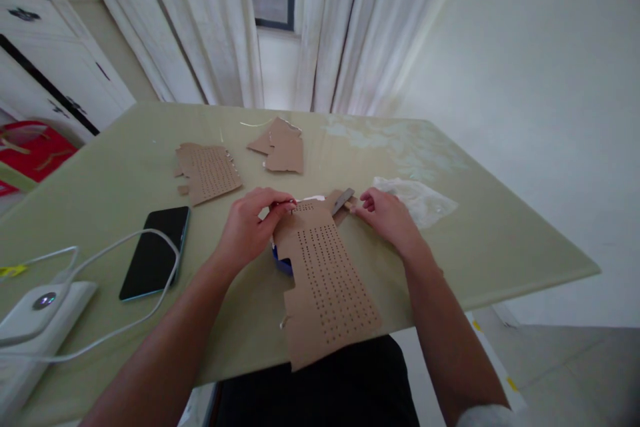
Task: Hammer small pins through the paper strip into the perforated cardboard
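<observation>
A brown cardboard sheet (320, 267) punched with rows of small holes slopes from the table down over its front edge, toward the lap. At the sheet's upper left corner my left hand (253, 223) is closed in a pinch; a small dark thing shows at its fingertips, too small to name. Part of a blue object (283, 261) peeks out from under the sheet's left side. My right hand (385, 213) has its fingers curled beside a flat grey metal piece (343, 201), which lies on a cardboard scrap (341, 217). What those fingers pinch is unclear.
Another perforated cardboard piece (213, 173) and torn cardboard scraps (285, 147) lie farther back. Crumpled clear plastic (417, 200) is on the right. A phone (157, 250), a white cable (125, 330) and a white power strip (60, 320) occupy the left of the table (480, 240).
</observation>
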### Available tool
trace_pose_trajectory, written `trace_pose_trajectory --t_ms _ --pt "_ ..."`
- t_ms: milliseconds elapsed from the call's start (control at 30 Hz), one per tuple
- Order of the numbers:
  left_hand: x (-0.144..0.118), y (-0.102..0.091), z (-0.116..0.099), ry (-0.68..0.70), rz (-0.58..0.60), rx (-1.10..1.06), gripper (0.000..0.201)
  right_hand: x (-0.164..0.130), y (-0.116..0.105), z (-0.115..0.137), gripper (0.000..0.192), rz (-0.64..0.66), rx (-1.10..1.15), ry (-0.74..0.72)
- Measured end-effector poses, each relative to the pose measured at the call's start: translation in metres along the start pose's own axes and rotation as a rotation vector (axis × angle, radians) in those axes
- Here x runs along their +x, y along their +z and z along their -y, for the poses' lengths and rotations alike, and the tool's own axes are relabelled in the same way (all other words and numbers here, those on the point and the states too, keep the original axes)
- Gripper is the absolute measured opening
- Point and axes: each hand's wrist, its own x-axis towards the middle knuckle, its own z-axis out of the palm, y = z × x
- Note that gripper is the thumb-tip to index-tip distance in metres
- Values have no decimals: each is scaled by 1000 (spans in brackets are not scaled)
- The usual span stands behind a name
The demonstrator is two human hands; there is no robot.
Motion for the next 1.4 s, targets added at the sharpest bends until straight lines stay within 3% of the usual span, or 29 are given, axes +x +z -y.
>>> trace_pose_trajectory --t_ms 133,333,533,633,700,800,967,1100,1267,1400 --pt "2 1 4 -16 15 -25 20 -9 6 4 15 104 -218 -44" --pt "4 2 10 -56 11 -72 21 -14 0 7 19 50 -340 -44" --pt "5 3 11 -35 50 -77 22 -6 -46 13 33 -86 -299 6" --pt "5 3 10 -18 54 -72 21 -8 -72 32 32 -74 72 -210" --pt "5 2 9 -10 53 -63 21 -14 -85 52 33 -32 114 -324" --pt "4 1 8 3 50 -40 20 -27 -97 81 28 -29 66 -370" --pt "5 -1 6 34 57 -11 19 -36 -94 106 29 -56 91 -376" --pt "5 -1 5 55 65 23 19 -34 -90 107 30 58 -2 -414" --pt "4 0 5 41 75 7 21 -35 -95 107 28 -50 39 -381" --pt "4 -1 5 52 79 26 19 -37 -89 107 29 36 -13 -408"
